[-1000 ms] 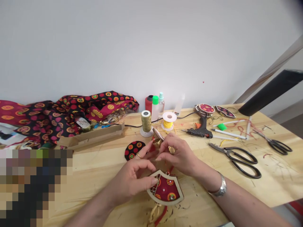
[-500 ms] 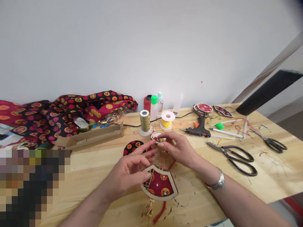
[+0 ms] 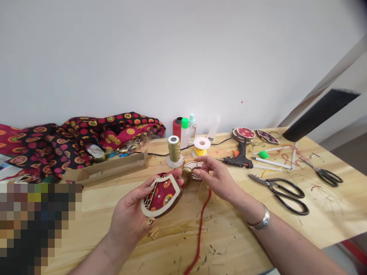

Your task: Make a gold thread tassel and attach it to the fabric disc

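My left hand point(image 3: 130, 217) holds a fan-shaped wooden ornament point(image 3: 161, 195) covered in red patterned fabric, lifted off the wooden table point(image 3: 120, 198). My right hand point(image 3: 216, 178) pinches a small gold bead point(image 3: 187, 172) at the ornament's top end, beside a smaller wooden piece point(image 3: 194, 167). A red cord point(image 3: 202, 225) hangs from under my right hand and trails across the table toward me. A small gold tassel bit point(image 3: 154, 232) dangles below my left hand.
Behind the hands stand a gold thread spool point(image 3: 173, 149), a yellow thread spool point(image 3: 201, 146) and small bottles point(image 3: 185, 130). A glue gun point(image 3: 239, 159), black scissors point(image 3: 282, 190), smaller scissors point(image 3: 325, 175) and more ornaments point(image 3: 246, 133) lie right. Patterned fabric point(image 3: 71, 143) and a cardboard tray point(image 3: 114, 166) lie left.
My left hand has picked the fan-shaped ornament up from the table and turned it leftward. The red cord now hangs out straight below my right hand.
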